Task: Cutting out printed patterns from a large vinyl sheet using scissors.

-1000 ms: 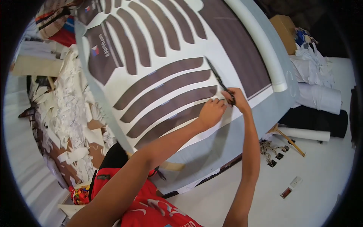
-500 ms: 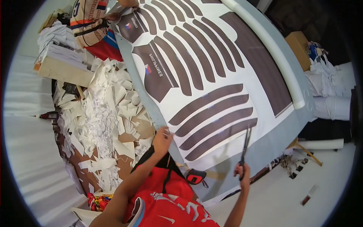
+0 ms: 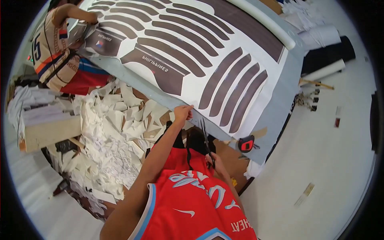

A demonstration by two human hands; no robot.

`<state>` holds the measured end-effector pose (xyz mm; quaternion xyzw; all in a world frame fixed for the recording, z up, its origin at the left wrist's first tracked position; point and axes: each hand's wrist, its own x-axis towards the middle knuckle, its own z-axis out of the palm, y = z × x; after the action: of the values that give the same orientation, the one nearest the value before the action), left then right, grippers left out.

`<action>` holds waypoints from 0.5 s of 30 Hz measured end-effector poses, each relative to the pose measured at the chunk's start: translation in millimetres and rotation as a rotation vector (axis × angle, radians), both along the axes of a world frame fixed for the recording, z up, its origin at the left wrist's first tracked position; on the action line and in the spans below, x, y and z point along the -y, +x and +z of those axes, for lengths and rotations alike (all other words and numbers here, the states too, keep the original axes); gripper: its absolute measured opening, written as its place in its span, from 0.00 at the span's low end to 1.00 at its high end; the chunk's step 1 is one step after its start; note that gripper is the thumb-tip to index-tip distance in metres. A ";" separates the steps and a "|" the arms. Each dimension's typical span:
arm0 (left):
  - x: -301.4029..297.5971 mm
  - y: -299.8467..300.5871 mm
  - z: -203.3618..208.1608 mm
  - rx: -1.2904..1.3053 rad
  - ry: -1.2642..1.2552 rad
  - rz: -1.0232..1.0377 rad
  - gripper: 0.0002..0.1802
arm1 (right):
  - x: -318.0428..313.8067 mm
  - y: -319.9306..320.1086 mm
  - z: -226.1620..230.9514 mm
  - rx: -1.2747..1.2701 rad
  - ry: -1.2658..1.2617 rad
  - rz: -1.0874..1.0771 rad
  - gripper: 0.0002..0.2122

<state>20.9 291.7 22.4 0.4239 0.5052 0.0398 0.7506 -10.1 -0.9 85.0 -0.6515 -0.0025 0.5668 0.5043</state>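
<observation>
My left hand [image 3: 183, 114] is at the near edge of a large white printed sheet [image 3: 192, 90], with thumb and fingers pinched on that edge. Dark brown curved strips and panels are printed across the sheet. Black-handled scissors [image 3: 207, 140] are gripped in my right hand [image 3: 215, 161], close in front of my body. Their blades point up toward the table edge, just right of my left hand, slightly parted and apart from the sheet.
A red and black tape measure [image 3: 246, 144] lies at the table's near right corner. White scraps [image 3: 108, 136] are heaped left of me. A co-worker [image 3: 60, 48] stands at the table's far left. A long white roll [image 3: 268, 22] rests along the far side.
My view has turned, so the sheet appears rotated. The scissors have come from the sheet's right-hand end to near my left hand. My left hand stays by the near edge.
</observation>
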 end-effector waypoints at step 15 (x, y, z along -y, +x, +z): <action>-25.7 3.2 -7.7 -0.033 -0.037 -0.274 0.16 | -106.5 -37.2 -59.3 0.200 -0.005 -0.329 0.19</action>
<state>24.1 317.4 14.7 0.4755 0.4556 -0.0794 0.7483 -47.2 105.6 25.6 -0.6973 0.0554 0.4090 0.5861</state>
